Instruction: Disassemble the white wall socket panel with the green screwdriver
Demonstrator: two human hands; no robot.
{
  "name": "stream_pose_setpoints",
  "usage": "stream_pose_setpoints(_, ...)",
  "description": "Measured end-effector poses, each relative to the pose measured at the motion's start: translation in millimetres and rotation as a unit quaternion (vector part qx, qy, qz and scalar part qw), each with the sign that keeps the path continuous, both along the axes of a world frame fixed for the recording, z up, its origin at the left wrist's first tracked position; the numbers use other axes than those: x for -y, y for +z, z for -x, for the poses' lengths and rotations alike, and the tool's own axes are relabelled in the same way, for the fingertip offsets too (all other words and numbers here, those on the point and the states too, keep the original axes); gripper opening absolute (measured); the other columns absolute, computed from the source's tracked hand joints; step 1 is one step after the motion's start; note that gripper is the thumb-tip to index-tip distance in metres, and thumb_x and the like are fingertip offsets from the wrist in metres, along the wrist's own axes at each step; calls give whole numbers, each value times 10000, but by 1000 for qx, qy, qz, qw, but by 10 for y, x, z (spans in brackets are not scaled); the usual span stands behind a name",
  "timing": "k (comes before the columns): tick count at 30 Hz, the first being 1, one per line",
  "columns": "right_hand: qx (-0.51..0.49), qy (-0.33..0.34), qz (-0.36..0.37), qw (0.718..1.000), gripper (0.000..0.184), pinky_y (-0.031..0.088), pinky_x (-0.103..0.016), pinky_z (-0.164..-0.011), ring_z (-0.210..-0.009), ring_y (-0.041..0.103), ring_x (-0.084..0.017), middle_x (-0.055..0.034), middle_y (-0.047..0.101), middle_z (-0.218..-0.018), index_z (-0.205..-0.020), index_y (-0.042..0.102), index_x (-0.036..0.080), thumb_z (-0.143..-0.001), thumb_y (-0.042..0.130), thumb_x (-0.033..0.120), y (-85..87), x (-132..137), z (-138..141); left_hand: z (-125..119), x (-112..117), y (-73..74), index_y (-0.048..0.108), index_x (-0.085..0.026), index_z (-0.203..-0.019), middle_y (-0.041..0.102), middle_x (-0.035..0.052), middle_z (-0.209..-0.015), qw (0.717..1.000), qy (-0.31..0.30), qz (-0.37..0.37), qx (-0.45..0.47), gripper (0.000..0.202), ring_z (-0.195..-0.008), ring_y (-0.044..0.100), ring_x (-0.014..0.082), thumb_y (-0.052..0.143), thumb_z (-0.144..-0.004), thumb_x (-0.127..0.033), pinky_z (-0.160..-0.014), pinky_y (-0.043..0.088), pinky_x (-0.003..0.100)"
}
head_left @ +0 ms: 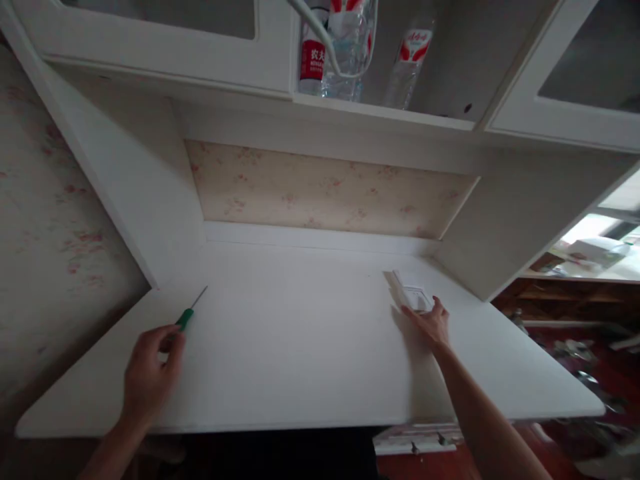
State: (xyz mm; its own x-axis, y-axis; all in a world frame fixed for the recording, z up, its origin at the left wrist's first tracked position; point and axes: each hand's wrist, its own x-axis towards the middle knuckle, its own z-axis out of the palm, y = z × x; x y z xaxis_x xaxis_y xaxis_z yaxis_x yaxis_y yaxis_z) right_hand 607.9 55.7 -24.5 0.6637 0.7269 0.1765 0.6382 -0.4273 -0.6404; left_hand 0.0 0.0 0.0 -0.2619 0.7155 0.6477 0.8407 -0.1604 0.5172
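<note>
On the left of the white desktop [300, 347], my left hand [153, 367] has its fingers closed at the butt end of a screwdriver [185, 319]. The tool has a green handle, and its thin shaft points away toward the back. Over on the right, my right hand [430, 325] spans a small white square plate [416, 296], perhaps a switch or socket cover, with thumb and fingers at its near edges. A narrow white strip [397, 283] lies along the plate's left side. The palm hides the plate's near part.
Above the desktop, an open shelf [380, 110] holds plastic bottles [345, 53], with a white cable [320, 30] hanging in front. Cabinet doors flank it. Side panels [135, 180] close in both ends. A drawer [417, 440] is below at the front, with clutter on the floor at right.
</note>
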Motion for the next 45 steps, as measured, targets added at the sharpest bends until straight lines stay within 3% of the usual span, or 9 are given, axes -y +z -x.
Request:
stream_pose_setpoints(3,22,-2,1,1000,1112,395,-448,-961,-1236,434,-386,-228,348,-1398,-1475,207,154,-605,610,718,-15,-70,-9,-391,-69,45,576,-171,-984,585,61,-923,993,-115,-7,-13,241,-712,587,163,514,-877,-379,-757,521,322)
stream_pose_setpoints(10,21,-55,-25,998,1053,419,-433,-894,-1137,504,-366,-234,496,-1281,-1413,333,110,-576,657,660,29,-67,206,-1257,-237,120,549,-251,-1107,574,51,-1097,927,-338,158,13,221,-775,615,144,436,-936,-334,-622,536,244)
stream_pose_setpoints(14,9,4,-77,997,1019,425,-413,-890,-1105,520,-339,-200,526,-1253,-1373,372,107,-569,661,662,84,-71,697,-1673,-461,57,541,-269,-1187,579,41,-1164,897,-403,179,-23,298,-856,627,163,510,-892,-285,-836,526,317)
stream_pose_setpoints(18,-24,98,-111,989,957,434,-403,-914,-1130,521,-318,-187,510,-1283,-1374,363,120,-617,670,617,109,-141,1375,-1952,-697,-111,475,-234,-1314,522,81,-1318,897,-404,180,-21,544,-1197,517,245,635,-802,-323,-1046,413,382)
stream_pose_setpoints(22,-50,168,-126,976,909,423,-429,-957,-1173,496,-321,-177,493,-1304,-1373,359,128,-643,689,556,58,-215,1998,-1978,-838,-304,378,-169,-1401,434,142,-1422,912,-364,189,-10,782,-1328,384,298,703,-731,-409,-1109,328,451)
stream_pose_setpoints(28,-81,226,-144,960,839,443,-426,-950,-1166,504,-316,-148,519,-1285,-1347,406,168,-639,728,483,-60,-224,2516,-1793,-958,-439,390,-166,-1393,474,160,-1394,928,-322,189,-11,870,-1295,422,329,766,-648,-410,-1080,353,470)
stream_pose_setpoints(35,-90,270,-136,949,773,458,-401,-931,-1099,551,-278,-115,572,-1224,-1296,450,185,-638,736,470,-104,-112,2536,-1796,-982,-396,485,-220,-1323,569,99,-1306,929,-321,183,3,780,-1222,496,318,785,-617,-358,-1039,390,445)
stream_pose_setpoints(39,-133,301,-114,937,606,495,-379,-873,-994,612,-238,-87,623,-1152,-1238,473,210,-725,675,459,-107,-55,2481,-1777,-969,-281,557,-246,-1248,624,74,-1234,917,-349,180,72,653,-1155,553,291,783,-642,-329,-1003,426,430)
stream_pose_setpoints(45,-180,345,-135,911,411,498,-386,-903,-1007,631,-214,-66,645,-1147,-1210,484,242,-821,569,346,-108,-25,2432,-1756,-957,-136,579,-247,-1224,649,69,-1192,895,-384,190,127,572,-1108,586,258,768,-686,-298,-967,465,396)
